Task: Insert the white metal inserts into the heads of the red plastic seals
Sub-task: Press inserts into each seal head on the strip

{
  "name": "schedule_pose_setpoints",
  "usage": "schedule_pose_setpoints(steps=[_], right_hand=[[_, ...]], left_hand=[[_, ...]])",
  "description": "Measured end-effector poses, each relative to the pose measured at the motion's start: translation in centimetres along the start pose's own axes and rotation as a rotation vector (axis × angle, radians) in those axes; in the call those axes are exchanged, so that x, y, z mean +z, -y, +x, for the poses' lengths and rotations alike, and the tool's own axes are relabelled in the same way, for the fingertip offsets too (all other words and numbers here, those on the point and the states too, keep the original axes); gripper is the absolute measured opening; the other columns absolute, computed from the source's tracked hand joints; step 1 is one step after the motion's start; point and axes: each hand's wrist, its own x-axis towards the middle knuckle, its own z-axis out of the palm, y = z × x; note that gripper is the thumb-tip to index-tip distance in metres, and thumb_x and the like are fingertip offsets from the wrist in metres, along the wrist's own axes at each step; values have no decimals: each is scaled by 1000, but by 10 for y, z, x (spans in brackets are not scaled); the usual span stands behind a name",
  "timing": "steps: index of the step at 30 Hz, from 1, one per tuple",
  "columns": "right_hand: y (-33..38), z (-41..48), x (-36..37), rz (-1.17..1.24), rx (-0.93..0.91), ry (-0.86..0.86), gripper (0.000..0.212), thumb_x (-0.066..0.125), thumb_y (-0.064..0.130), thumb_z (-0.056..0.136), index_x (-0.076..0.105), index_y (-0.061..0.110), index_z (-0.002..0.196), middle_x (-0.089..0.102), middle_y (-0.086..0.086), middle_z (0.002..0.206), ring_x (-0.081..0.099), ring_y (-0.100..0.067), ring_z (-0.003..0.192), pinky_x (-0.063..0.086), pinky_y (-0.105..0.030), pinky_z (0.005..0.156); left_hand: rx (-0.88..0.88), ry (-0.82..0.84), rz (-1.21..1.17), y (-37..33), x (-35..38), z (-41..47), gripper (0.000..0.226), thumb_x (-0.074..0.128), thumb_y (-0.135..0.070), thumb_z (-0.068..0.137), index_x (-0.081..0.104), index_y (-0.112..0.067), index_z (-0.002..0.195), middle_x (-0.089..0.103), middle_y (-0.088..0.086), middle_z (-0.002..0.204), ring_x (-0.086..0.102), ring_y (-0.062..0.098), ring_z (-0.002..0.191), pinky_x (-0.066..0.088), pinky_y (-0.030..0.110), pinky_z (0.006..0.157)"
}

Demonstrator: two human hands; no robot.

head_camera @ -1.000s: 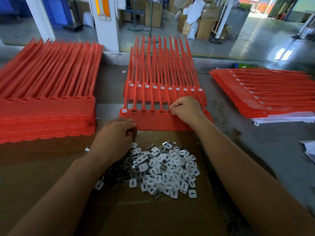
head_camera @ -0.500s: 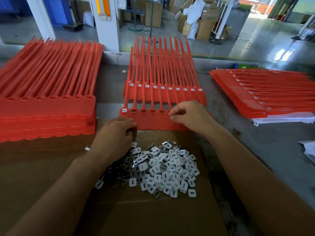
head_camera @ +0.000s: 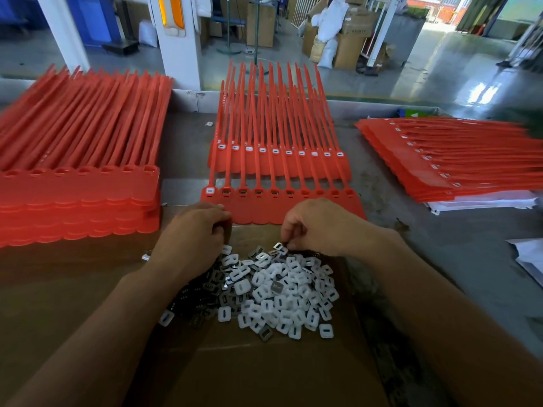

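While head view shows every back row [head_camera: 279,167] red seal head filled white, I see only the leftmost front row [head_camera: 258,208] head clearly white; others read dark, can't tell. Left stack [head_camera: 79,198] heads are empty, so plenty remains. White inserts [head_camera: 282,289], square and slotted, lie piled on cardboard [head_camera: 264,371]. Right hand [head_camera: 320,227] fingers pinch one at the far edge; left hand [head_camera: 194,239] curled, contents unclear.

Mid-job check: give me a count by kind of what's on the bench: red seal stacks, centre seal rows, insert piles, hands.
Stacks of red seals: 2, the left stack and the right stack
Centre rows of red seals: 2, the far row and the near row
pile of inserts: 1
Hands: 2, the left hand and the right hand
Total: 7
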Motion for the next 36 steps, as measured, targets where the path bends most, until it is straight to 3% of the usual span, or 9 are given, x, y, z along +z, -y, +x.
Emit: schedule_pose_setpoints(steps=[4, 9, 16, 24, 30, 36], right_hand=[[4, -2, 0, -62, 2, 22, 9, 65, 17, 84, 61, 25, 87, 47, 19, 77, 50, -2, 80, 40, -19, 73], [5, -6, 1, -22, 2, 1, 28, 64, 13, 84, 47, 30, 72, 47, 18, 80, 49, -3, 81, 38, -16, 68], [0, -10, 2, 105, -15, -28, 18, 64, 8, 83, 64, 26, 84, 58, 19, 75, 54, 8, 71, 40, -6, 61], [-17, -1, -12, 317, 126, -323, 22, 65, 12, 83, 60, 29, 70, 60, 16, 70, 55, 4, 66, 40, -10, 56], [-48, 27, -11, 407, 319, -568, 12, 59, 8, 86, 66, 17, 82, 57, 9, 76, 46, 6, 68, 34, -4, 51], [-55, 42, -3, 360, 329, -553, 13, 60, 8, 85, 72, 8, 92, 59, 3, 85, 52, -8, 84, 38, -23, 75]], left_hand=[[-2, 0, 1, 0, 0, 0, 36, 48, -4, 87, 61, -13, 119, 52, 1, 133, 44, 15, 123, 27, 21, 100], [-4, 4, -1, 1, 1, 0, 36, 48, -3, 86, 62, -13, 118, 53, 1, 132, 45, 16, 122, 28, 24, 102], [-2, 3, 2, 1, 0, 0, 36, 49, -3, 86, 62, -12, 118, 53, 2, 132, 46, 16, 122, 29, 24, 102], [6, 6, 3, 0, -1, -1, 37, 48, -3, 87, 61, -13, 120, 52, 1, 133, 44, 14, 123, 27, 22, 102], [13, 6, 10, 0, -1, -1, 37, 48, -3, 87, 61, -13, 120, 52, 1, 133, 44, 14, 123, 26, 21, 101], [13, 11, 16, 1, -1, -1, 37, 48, -4, 87, 60, -13, 120, 51, 1, 134, 45, 14, 123, 27, 23, 103]])
